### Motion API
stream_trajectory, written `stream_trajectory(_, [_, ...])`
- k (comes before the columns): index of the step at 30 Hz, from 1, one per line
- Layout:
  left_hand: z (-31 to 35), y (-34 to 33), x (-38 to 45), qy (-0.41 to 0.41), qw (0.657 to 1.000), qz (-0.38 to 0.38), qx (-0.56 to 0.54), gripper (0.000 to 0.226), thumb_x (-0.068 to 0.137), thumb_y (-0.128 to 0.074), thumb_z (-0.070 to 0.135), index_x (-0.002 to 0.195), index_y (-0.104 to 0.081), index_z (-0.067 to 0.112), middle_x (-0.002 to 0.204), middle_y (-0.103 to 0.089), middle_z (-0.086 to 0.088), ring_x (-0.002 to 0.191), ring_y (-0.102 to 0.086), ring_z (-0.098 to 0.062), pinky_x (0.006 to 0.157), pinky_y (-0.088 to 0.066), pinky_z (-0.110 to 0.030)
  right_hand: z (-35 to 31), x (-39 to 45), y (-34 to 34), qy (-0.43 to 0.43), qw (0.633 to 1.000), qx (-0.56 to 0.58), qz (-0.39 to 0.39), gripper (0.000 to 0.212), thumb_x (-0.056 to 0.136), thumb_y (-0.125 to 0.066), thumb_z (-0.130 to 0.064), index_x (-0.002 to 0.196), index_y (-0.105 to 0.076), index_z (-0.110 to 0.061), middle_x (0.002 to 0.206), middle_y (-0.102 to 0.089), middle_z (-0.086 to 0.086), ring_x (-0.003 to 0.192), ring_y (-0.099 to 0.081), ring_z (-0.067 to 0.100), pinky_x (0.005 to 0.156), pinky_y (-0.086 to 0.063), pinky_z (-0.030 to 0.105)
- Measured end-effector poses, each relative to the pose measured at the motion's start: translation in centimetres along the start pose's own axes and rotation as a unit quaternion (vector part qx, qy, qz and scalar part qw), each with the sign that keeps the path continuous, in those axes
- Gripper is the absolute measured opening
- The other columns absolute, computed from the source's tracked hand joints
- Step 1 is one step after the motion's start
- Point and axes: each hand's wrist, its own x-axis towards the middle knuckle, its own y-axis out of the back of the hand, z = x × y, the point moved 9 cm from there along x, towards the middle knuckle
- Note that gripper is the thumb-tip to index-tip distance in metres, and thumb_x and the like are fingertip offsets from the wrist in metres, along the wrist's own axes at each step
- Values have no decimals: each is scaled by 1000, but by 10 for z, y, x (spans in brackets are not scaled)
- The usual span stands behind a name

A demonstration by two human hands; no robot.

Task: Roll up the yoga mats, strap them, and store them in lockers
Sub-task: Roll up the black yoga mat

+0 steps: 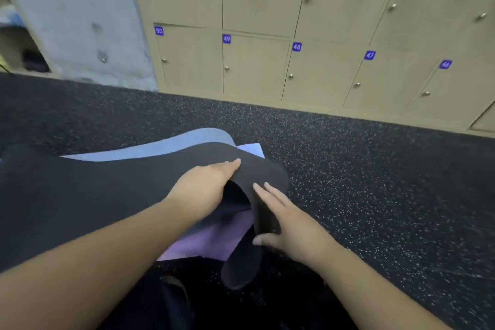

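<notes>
A black yoga mat (107, 190) lies across the floor from the left, its right end curled up and over into a loose fold. My left hand (203, 185) holds that curled end, fingers on top and thumb underneath. My right hand (289, 222) lies against the folded flap from the right, fingers straight, thumb at the flap's lower edge. Under the black mat lie a grey-blue mat (174, 144) and a purple mat (214, 236). No strap is visible.
Beige lockers (321, 69) with blue number tags 50 to 46 line the wall ahead, all doors closed. A concrete pillar (88, 21) stands at the left. Black speckled rubber floor (375, 182) spreads to the right. My dark-clothed legs are at the bottom.
</notes>
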Motion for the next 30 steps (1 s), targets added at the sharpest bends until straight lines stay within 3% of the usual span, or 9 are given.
stream_trajectory(4, [9,55,-28,6,996,69,-48,57,99,-34,8,150,-26,33,141,-51,-1,123,-52,-25,98,-41,-36,-51,-16,25,20,999,29,29,109,74,-78,-42,150,1,-42,158,2,-21,143,-12,2,113,-22,23])
stream_trajectory(7, [11,85,-49,9,990,118,-81,54,99,-36,9,147,-33,33,132,-59,-2,115,-55,-25,90,-44,-33,-76,-30,39,22,996,40,82,105,77,-77,-36,150,-2,-41,158,-5,-21,141,-22,4,108,-31,26])
stream_trajectory(9, [15,103,-64,2,985,143,-96,50,100,-37,11,145,-38,33,122,-65,-2,107,-58,-23,83,-43,-30,-90,-37,42,30,993,43,108,103,79,-76,-32,151,-2,-38,157,-4,-24,142,-20,3,108,-31,24])
stream_trajectory(14, [11,136,-103,-11,978,175,-110,44,100,-41,16,136,-50,38,123,-66,6,110,-59,-21,86,-44,-32,-121,-36,43,35,990,28,137,108,78,-77,-31,152,1,-31,157,-6,-21,143,-15,4,109,-26,23])
stream_trajectory(17, [-5,148,-123,-13,974,190,-124,39,99,-44,21,131,-54,42,123,-66,9,110,-60,-20,87,-46,-32,-138,-28,48,38,987,9,153,91,81,-74,-28,150,-15,-28,154,-25,-10,138,-30,13,105,-35,31])
stream_trajectory(20, [-21,149,-143,-4,978,183,-101,36,99,-48,27,130,-54,44,122,-66,9,110,-60,-21,87,-45,-32,-157,-22,57,46,980,-30,190,52,89,-63,-22,134,-38,-30,130,-52,-3,114,-50,22,83,-42,35])
stream_trajectory(22, [-39,150,-157,2,975,189,-116,36,98,-50,27,130,-55,43,123,-65,11,113,-59,-18,91,-45,-33,-173,-19,59,53,974,-92,199,38,93,-53,-21,128,-42,-31,120,-58,-2,101,-55,26,72,-40,34])
stream_trajectory(26, [-85,152,-179,10,951,225,-214,37,100,-48,22,133,-53,37,131,-56,19,124,-49,-1,101,-36,-17,-197,-10,53,72,969,-150,183,41,95,-43,-17,134,-40,-32,124,-57,-3,96,-58,35,78,-45,38])
stream_trajectory(30, [-138,134,-191,72,947,220,-225,44,101,-44,17,143,-42,26,142,-47,10,132,-40,-7,104,-25,-14,-196,-4,54,43,976,-92,191,45,95,-41,-14,135,-40,-36,120,-60,-3,99,-58,31,74,-39,34])
